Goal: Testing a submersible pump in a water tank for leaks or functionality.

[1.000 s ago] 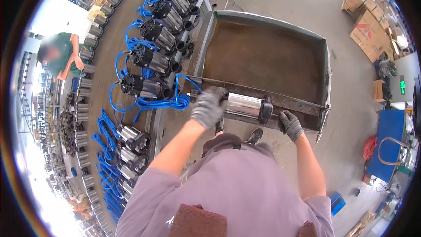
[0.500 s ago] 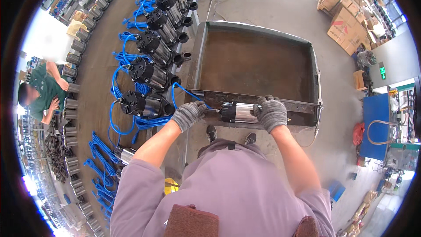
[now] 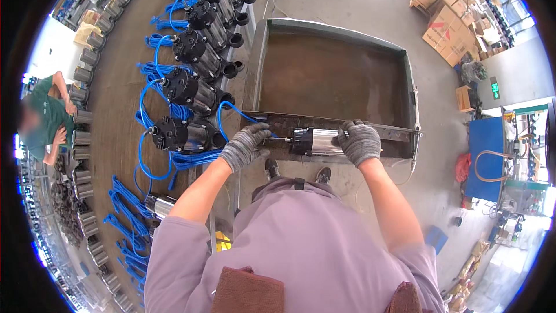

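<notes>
While both hands (image 3: 246,146) grip a pump (image 3: 315,141), finished pumps (image 3: 194,90) crowd left

The inside of the wide, shallow, rust-brown metal tray (image 3: 336,75) is bare, so a hand can sweep across it from the near rim to the far wall. On that near rim lies a silver cylindrical pump with a black end cap (image 3: 315,141), blocking its middle. To the left, a row of black-and-silver pumps (image 3: 194,90) and loops of blue cable (image 3: 152,139) crowd the bench. Far right, stacked brown cardboard boxes (image 3: 449,20) close off the floor.
</notes>
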Demonstrator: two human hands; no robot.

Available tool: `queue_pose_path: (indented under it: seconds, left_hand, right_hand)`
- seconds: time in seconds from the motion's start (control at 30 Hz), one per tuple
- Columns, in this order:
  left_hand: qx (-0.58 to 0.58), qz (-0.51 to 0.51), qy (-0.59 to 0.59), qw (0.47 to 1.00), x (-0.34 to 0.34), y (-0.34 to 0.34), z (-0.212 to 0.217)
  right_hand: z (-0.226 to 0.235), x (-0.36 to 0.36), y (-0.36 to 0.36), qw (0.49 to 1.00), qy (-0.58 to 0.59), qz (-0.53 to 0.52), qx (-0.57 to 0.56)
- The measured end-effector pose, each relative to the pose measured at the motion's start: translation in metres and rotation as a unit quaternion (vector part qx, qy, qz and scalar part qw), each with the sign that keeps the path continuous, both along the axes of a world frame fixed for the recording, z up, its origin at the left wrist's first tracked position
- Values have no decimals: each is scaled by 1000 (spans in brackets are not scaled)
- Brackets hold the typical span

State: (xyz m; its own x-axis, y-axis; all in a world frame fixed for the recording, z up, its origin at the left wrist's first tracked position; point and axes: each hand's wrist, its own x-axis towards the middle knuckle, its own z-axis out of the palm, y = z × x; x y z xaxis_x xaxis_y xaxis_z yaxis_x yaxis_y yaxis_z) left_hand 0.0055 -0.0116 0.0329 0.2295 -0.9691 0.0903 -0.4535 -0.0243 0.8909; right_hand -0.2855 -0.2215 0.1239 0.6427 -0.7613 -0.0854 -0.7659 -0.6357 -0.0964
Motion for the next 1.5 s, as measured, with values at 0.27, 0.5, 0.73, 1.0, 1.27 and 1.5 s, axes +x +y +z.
queue_pose_path:
  seconds: [0.27,0.5,0.73,1.0,1.27,1.5]
  left_hand:
    - [335,114,285,891,1,-23,-11]
    - [31,12,-49,998,4,-5,-5]
    - [412,125,319,844,5,-23,-6]
    - [-21,54,-47,997,-6,0,-13]
    - [279,164,342,882,-15,-6,-1]
    - [269,108,249,924,-2,7,-18]
  right_hand:
    - [4,2,0,1000,20,13,-17]
    - [3,1,-2,1000,15,10,-7]
    - [0,1,-2,1000,22,10,-11]
    - [1,0,-1,1000,19,9,-3]
    - [-1,0,-2,999,41,12,-3]
    - [1,0,-2,999,31,12,3]
